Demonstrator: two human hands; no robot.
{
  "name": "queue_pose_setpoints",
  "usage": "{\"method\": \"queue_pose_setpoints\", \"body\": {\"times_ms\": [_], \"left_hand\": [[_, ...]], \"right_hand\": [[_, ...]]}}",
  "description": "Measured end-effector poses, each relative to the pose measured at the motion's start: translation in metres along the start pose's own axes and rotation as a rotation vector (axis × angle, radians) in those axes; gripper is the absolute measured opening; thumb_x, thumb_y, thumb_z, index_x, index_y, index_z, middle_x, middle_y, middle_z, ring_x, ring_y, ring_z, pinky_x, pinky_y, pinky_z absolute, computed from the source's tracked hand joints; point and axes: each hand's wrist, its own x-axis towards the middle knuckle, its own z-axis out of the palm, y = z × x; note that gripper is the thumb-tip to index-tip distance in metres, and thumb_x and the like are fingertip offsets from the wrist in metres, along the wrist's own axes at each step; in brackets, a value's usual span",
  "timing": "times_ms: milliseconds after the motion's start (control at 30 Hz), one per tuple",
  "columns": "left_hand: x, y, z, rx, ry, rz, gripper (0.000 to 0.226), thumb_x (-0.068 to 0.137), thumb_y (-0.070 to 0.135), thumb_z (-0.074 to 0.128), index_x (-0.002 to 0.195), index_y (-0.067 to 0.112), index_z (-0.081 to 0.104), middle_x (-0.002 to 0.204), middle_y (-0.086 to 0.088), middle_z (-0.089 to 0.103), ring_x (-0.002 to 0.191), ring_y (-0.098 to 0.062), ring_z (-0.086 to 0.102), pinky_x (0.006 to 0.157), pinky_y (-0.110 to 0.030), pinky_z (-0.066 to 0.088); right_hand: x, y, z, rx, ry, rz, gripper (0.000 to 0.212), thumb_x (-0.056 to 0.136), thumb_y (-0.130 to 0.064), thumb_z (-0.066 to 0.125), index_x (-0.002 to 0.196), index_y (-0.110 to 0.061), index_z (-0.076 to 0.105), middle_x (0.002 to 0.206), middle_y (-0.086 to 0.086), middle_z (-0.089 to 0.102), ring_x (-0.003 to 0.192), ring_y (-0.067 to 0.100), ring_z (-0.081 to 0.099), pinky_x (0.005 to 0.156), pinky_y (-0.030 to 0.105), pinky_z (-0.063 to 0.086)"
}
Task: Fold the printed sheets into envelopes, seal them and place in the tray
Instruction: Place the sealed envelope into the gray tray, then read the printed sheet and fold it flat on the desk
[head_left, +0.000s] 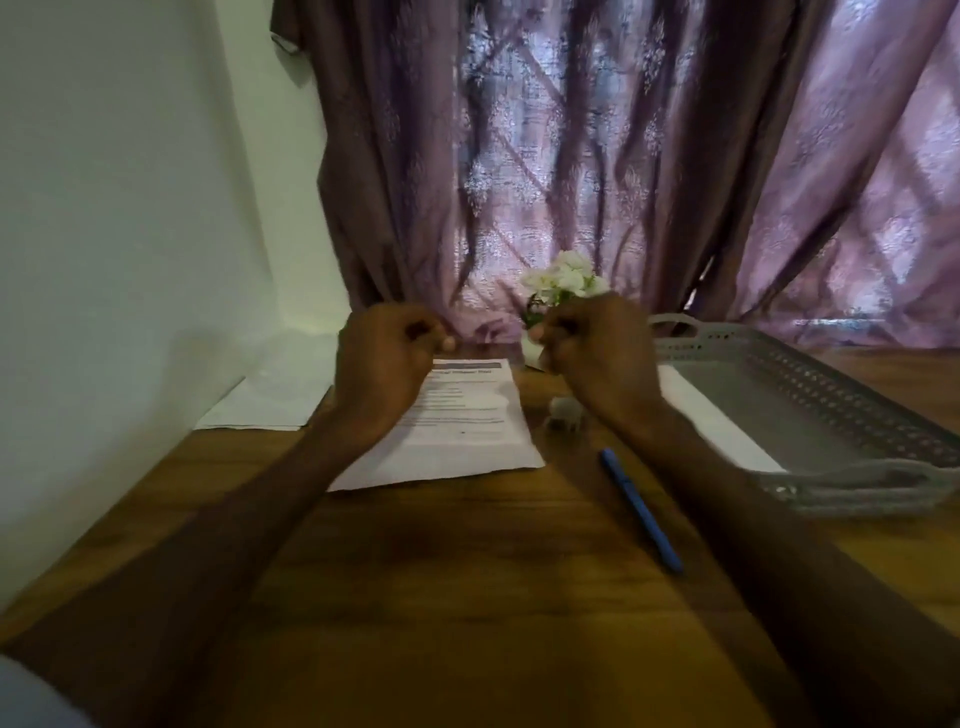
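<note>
Printed sheet (457, 415) flat on desk, grey perforated tray (831, 415) right

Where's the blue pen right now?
In the head view, the blue pen lies on the wooden table, right of the printed sheet and just in front of the grey tray.

The scene is dim, lit mainly by soft daylight glowing through the purple curtain (571, 156) at the back, which shows a criss-cross pattern of shadow lines. In front of the curtain, the wooden table (467, 597) falls into deep brown shade toward the camera, and both forearms reaching over it look dark. The whole picture is soft and slightly smeared, and the wide lens bends the curtain folds and table edges outward toward the sides.
</note>
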Motion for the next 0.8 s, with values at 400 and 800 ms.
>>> {"method": "queue_pose_setpoints", "body": {"times_ms": [400,800], "left_hand": [[-0.007,-0.087,0.005,0.358,-0.257,-0.4,0.04,0.102,0.05,0.056,0.101,0.012,0.07,0.099,-0.005,0.074,0.088,-0.024,0.069,0.083,-0.039,0.057],[-0.009,-0.086,0.006,0.014,-0.237,-0.582,0.047,0.094,0.039,0.073,0.124,0.009,0.054,0.12,-0.007,0.064,0.111,-0.026,0.062,0.094,-0.04,0.054]], "right_hand": [[-0.02,-0.01,0.13,-0.328,-0.506,-0.056,0.032,0.104,-0.04,0.049,0.12,-0.014,0.06,0.121,0.008,0.064,0.11,0.027,0.061,0.08,0.034,0.043],[-0.034,-0.01,0.128,-0.36,-0.468,-0.095,0.041,0.102,-0.049,0.047,0.12,-0.015,0.061,0.125,0.007,0.062,0.113,0.027,0.059,0.091,0.041,0.05]]}}
